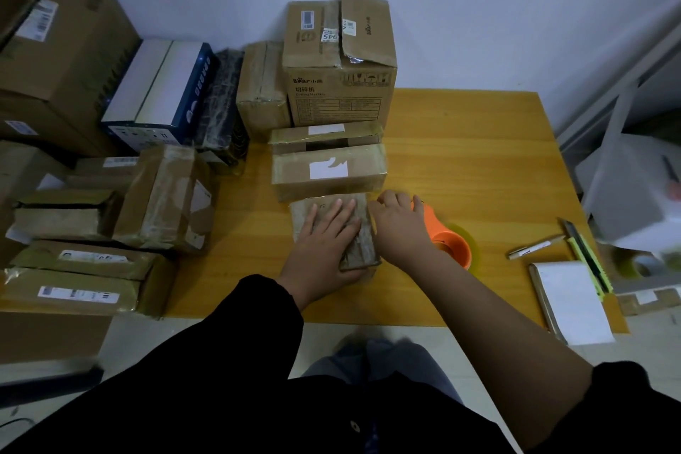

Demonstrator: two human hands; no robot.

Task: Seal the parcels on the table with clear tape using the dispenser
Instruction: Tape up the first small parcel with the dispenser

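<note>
1. On the near middle of the wooden table (460, 144) lies a small parcel (363, 251), flat, brown and wrapped in shiny tape; every place below is given from it.
2. Flat on top of the small parcel rests the left hand (324, 240), fingers straight and spread, pressing down and covering most of the lid.
3. Touching its right edge is the right hand (400, 228), fingers curled down over the front end of the orange tape dispenser (447, 243), gripping it.
4. Just right of the small parcel, the dispenser sits on the table, with its clear roll toward the person.
5. Directly behind the small parcel and touching it is a longer parcel (328, 169) with a white label; a second labelled parcel (324, 136) lies behind that, and a tall printed carton (339, 59) stands farthest back.
6. Left of the small parcel, well apart, more taped boxes (162, 195) are stacked.
7. Far right of it lie a pen (536, 246), a yellow-green utility knife (586, 258) and a notepad (573, 302) with a blank white page, which overhangs the near edge.
</note>
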